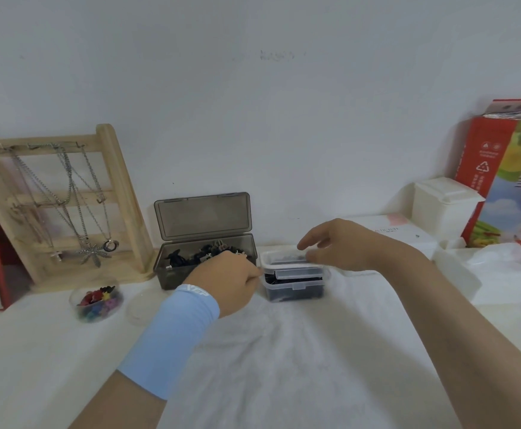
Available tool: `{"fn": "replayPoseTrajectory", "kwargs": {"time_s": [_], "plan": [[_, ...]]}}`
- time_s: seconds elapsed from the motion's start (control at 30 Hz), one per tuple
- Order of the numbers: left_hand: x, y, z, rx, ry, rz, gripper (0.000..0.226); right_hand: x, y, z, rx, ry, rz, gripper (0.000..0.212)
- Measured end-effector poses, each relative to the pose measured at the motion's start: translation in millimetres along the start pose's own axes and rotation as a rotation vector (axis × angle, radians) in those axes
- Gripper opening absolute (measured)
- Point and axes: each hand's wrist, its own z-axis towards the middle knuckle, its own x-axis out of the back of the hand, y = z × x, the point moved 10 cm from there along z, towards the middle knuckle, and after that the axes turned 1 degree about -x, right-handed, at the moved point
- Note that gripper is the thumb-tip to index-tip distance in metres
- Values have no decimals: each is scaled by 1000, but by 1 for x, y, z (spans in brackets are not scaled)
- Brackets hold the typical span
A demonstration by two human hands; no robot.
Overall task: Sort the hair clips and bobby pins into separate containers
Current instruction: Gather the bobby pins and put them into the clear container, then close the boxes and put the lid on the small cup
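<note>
Left hand point(233, 281): fingers curled, tips at the left corner of the clear tub point(295, 289); a grip cannot be told.
Right hand point(338, 246): over the tub's lid point(296, 267), fingers spread apart and loosely bent, tips on the lid.
Bobby pins point(287, 278): a dark mass inside the clear tub, centre of the white cloth point(268, 366).
Hair clips point(197, 258): dark, in the smoky grey box point(172, 278) just left of the tub, its lid upright.
Round pot point(96, 300): small colourful clips.
Sleeve point(175, 335): pale blue, white logo unreadable.
White box point(389, 235): print ending "PUFF".
Red carton point(482, 168): recycling triangle, small unreadable print.
</note>
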Motion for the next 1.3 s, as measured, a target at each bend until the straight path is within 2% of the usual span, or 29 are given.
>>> {"fn": "replayPoseTrajectory", "kwargs": {"time_s": [0.07, 0.13, 0.2, 0.27, 0.33, 0.4, 0.57, 0.73, 0.87, 1.0, 1.13, 1.23, 1.3], "plan": [[17, -11, -1, 50, 108, -57, 31, -2, -4, -2, 14, -13, -54, 21], [40, -22, -5, 82, 307, -213, 28, -5, -7, -3, 25, -34, -100, 24], [46, -19, -5, 22, 388, -402, 25, -7, -12, -6, 48, -59, -107, 24], [29, 0, 2, -64, 246, -449, 35, -10, -13, -6, 45, -82, -99, 25], [6, 17, 7, -98, 77, -355, 50, -14, -9, -6, 11, -116, -103, 36], [-6, 27, 10, -137, 27, -244, 54, -17, -7, -4, -13, -113, -124, 41], [-10, 31, 17, -196, 63, -211, 44, -19, -16, -4, 27, -27, -246, 37], [-4, 39, 28, -214, 111, -25, 34, -24, -25, -6, 75, 22, -353, 38], [-2, 39, 32, -198, 160, -18, 28, -24, -28, -7, 112, 64, -364, 35], [-2, 36, 31, -159, 148, -88, 24, -23, -30, -8, 120, 82, -394, 36], [-4, 32, 27, -124, 179, -262, 30, -24, -29, -9, 99, 26, -397, 38], [-3, 28, 24, -130, 157, -352, 21, -23, -28, -10, 93, -19, -350, 26], [4, 18, 21, -107, 180, -397, 22, -17, -31, -10, 102, 25, -280, 25]]}}
